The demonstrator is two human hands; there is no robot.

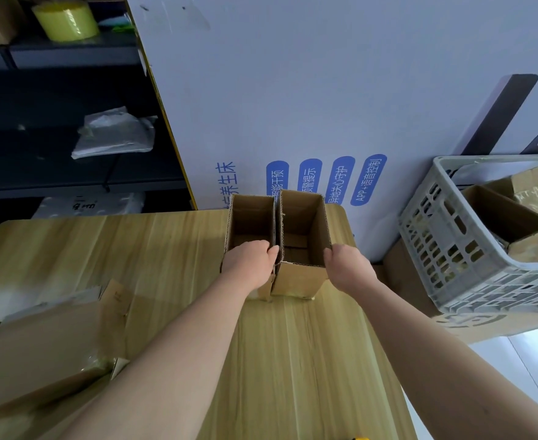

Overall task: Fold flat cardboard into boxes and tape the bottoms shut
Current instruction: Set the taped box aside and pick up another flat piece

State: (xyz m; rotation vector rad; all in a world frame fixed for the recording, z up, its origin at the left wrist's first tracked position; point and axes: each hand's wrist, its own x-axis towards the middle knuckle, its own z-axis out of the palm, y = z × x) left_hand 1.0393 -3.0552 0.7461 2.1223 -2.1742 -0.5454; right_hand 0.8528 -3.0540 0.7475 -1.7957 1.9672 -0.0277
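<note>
Two brown cardboard boxes stand upright and open-topped, side by side, at the far right of the wooden table (172,265). My left hand (250,263) grips the near rim of the left box (250,217), its fingers curled over the edge, thumb at the seam between the boxes. The right box (302,223) is a little taller; my right hand (347,265) holds its near right corner, fingers curled round the outer wall. A stack of flat cardboard (45,344) lies at the table's near left.
A grey plastic crate (458,258) holding folded boxes stands to the right, beyond the table's edge. A large white printed panel (324,106) leans behind the table. Dark shelving at left carries a yellow tape roll (67,20) and a plastic bag (115,134).
</note>
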